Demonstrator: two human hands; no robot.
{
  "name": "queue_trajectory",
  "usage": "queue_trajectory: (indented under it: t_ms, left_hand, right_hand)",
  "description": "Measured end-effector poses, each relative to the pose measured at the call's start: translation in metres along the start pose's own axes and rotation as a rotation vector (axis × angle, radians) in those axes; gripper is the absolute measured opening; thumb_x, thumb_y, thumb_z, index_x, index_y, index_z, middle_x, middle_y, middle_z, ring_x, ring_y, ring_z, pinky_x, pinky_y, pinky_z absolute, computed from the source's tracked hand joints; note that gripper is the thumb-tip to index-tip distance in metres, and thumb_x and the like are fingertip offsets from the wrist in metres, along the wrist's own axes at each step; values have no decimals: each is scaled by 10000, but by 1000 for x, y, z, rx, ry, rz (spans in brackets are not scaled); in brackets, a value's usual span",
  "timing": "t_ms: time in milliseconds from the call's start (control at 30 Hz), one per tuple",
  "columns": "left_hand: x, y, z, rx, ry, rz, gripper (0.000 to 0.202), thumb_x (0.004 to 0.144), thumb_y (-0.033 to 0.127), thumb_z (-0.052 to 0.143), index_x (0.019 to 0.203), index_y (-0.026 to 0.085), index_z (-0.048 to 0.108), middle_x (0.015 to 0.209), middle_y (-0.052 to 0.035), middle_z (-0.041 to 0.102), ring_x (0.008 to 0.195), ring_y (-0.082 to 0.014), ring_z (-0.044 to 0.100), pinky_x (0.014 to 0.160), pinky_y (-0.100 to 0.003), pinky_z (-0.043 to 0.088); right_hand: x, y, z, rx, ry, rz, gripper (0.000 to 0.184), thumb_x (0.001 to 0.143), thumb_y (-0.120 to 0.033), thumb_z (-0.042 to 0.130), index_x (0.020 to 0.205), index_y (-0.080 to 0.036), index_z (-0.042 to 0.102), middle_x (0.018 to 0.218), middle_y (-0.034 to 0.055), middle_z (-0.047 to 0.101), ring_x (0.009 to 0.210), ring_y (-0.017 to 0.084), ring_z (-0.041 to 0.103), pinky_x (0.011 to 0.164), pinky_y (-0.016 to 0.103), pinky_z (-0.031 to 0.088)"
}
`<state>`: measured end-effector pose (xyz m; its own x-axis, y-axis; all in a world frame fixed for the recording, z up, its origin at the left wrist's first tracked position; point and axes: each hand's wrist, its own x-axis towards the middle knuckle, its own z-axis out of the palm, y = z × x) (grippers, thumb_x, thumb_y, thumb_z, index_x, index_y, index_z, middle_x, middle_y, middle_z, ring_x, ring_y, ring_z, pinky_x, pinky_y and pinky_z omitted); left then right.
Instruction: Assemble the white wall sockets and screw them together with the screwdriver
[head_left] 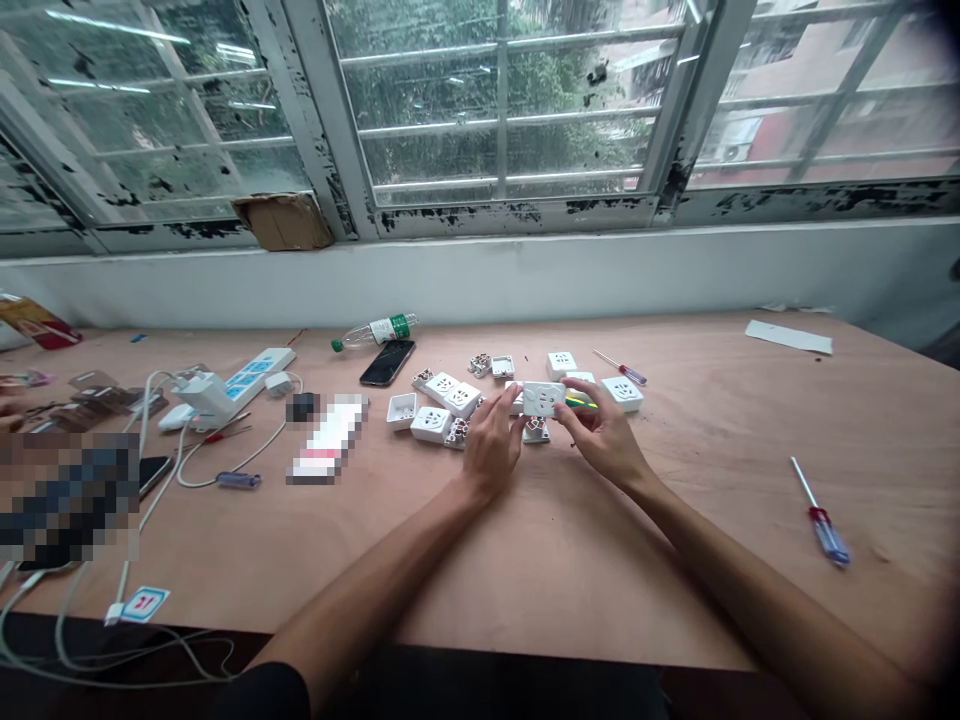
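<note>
A white wall socket [541, 398] is held up just above the table, its slotted face toward me. My left hand [491, 440] has its fingers closed at the socket's left edge. At the right edge, the thumb and fingers of my right hand [604, 430] pinch it. A green and yellow thing [581, 402] shows behind the right fingers; its kind is hidden. Below the held socket lies an opened socket part [535, 431] with metal inside. More white sockets [432, 424] and an empty socket housing [402, 411] lie left of my hands; another socket [622, 394] is to the right.
A screwdriver [825, 525] lies at the right, a smaller one [622, 368] behind my hands. A black phone [388, 362] and a plastic bottle [379, 331] lie toward the wall. Leftward are a power strip [259, 373] and loose cables. A white strip [789, 337] lies far right.
</note>
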<state>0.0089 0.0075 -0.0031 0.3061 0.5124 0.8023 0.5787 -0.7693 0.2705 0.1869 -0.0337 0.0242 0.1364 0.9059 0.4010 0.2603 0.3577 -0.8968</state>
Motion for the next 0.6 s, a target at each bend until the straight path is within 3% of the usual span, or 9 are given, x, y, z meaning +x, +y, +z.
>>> queue_trajectory:
  t_ms: [267,600]
  left_hand:
    - [-2,-5,2,52,-33,-98,424,999,217,479,1420,197,444,1097,-96,721,1035,-240,672,895,-407,544]
    - [0,-4,2,38,-7,-120,365,999,244,470,1357,189,513,1137,-110,710,1033,-247,668,899,-430,535]
  right_hand:
    - [-3,5,6,-103,-87,-106,539,816,-399,687,1289,-174,558,1262,151,626,876,214,695,802,422,611]
    - [-5,8,4,-488,-92,-217,574,847,-406,668,1346,-143,559,1187,165,695,1059,303,661,894,489,538]
